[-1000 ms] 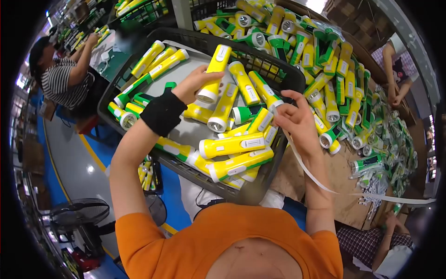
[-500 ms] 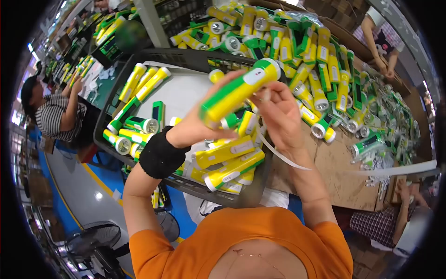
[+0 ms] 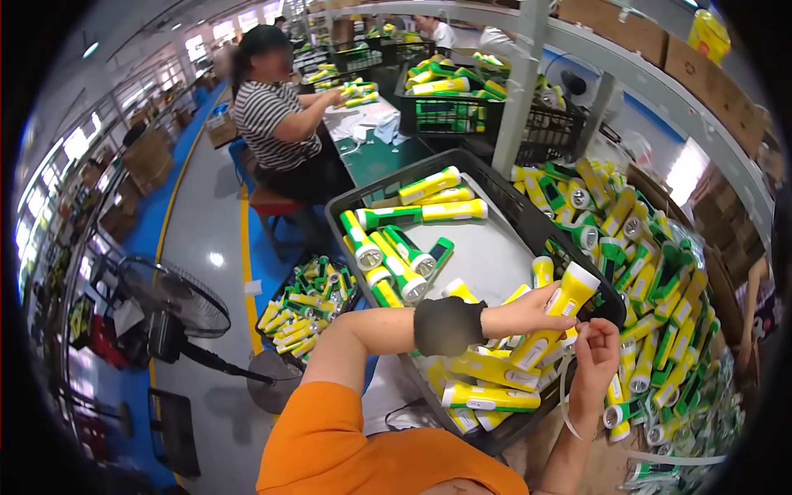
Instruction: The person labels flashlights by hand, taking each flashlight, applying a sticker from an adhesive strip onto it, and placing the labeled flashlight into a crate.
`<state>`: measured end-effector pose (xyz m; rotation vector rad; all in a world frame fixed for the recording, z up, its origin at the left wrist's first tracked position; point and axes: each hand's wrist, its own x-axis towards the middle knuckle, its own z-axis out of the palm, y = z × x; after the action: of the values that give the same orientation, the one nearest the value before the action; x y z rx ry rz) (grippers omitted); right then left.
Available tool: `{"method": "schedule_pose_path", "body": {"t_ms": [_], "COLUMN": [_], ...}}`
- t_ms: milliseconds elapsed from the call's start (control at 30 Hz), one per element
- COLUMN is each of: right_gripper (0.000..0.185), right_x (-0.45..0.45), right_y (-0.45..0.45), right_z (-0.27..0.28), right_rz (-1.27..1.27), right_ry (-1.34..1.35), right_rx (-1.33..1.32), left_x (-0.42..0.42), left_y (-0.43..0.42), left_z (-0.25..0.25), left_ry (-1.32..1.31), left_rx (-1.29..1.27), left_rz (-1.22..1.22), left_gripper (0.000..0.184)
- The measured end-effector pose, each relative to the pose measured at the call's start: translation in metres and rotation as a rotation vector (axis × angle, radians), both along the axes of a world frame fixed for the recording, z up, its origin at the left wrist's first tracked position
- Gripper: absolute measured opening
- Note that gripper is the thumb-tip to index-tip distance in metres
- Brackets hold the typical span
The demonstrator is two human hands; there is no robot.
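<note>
A yellow flashlight with a white head is gripped in my left hand, which wears a black wristband. Close against the flashlight's side, my right hand has its thumb and fingers pinched together. A thin white strip hangs from the pinch along the right wrist. Both hands are over the right side of a dark crate, where yellow and green flashlights lie. Several more flashlights rest below my hands at the crate's near side.
A large heap of flashlights lies right of the crate. A grey post rises behind it. At the far left of the table sits a co-worker in a striped shirt. A black fan and a lower crate of flashlights are at left.
The view has swung left and up. The flashlight in my left hand has turned, its white head now pointing away from me. My right hand stays beside it with the strip.
</note>
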<state>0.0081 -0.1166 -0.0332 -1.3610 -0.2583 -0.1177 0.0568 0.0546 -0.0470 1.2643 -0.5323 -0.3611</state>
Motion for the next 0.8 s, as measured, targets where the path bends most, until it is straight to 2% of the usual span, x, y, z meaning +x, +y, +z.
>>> {"method": "schedule_pose_path", "body": {"t_ms": [133, 200, 300, 400, 467, 533, 600, 767, 800], "right_gripper": [0.029, 0.029, 0.031, 0.035, 0.04, 0.045, 0.042, 0.04, 0.04], "right_x": [0.005, 0.005, 0.007, 0.011, 0.014, 0.019, 0.025, 0.031, 0.032], "right_y": [-0.004, -0.003, -0.001, -0.002, -0.001, 0.001, -0.001, -0.005, -0.005], "right_z": [-0.005, -0.006, -0.007, -0.015, -0.012, -0.011, -0.017, -0.018, -0.019], "right_rz": [0.008, -0.003, 0.02, 0.076, 0.045, 0.113, 0.162, 0.151, 0.137], "right_ry": [-0.041, -0.002, 0.019, 0.046, 0.089, 0.137, 0.14, 0.193, 0.199], "right_rx": [-0.057, -0.047, -0.057, -0.011, -0.125, -0.04, -0.031, -0.024, -0.022], "left_x": [0.006, 0.006, 0.006, 0.009, 0.012, 0.011, 0.009, 0.008, 0.009], "left_y": [0.002, 0.003, 0.011, 0.013, 0.01, 0.011, 0.006, 0.009, 0.008], "left_z": [-0.016, -0.018, -0.011, -0.012, -0.019, -0.018, -0.022, -0.015, -0.018], "left_ry": [-0.017, 0.145, 0.15, 0.228, 0.068, 0.08, 0.12, 0.039, 0.044], "left_rx": [0.05, 0.007, -0.023, 0.017, 0.101, 0.022, -0.035, 0.095, 0.095], "left_rz": [0.091, 0.12, 0.009, 0.024, 0.12, -0.028, -0.03, -0.014, -0.028], "left_gripper": [0.045, 0.046, 0.047, 0.048, 0.048, 0.048, 0.046, 0.072, 0.072]}}
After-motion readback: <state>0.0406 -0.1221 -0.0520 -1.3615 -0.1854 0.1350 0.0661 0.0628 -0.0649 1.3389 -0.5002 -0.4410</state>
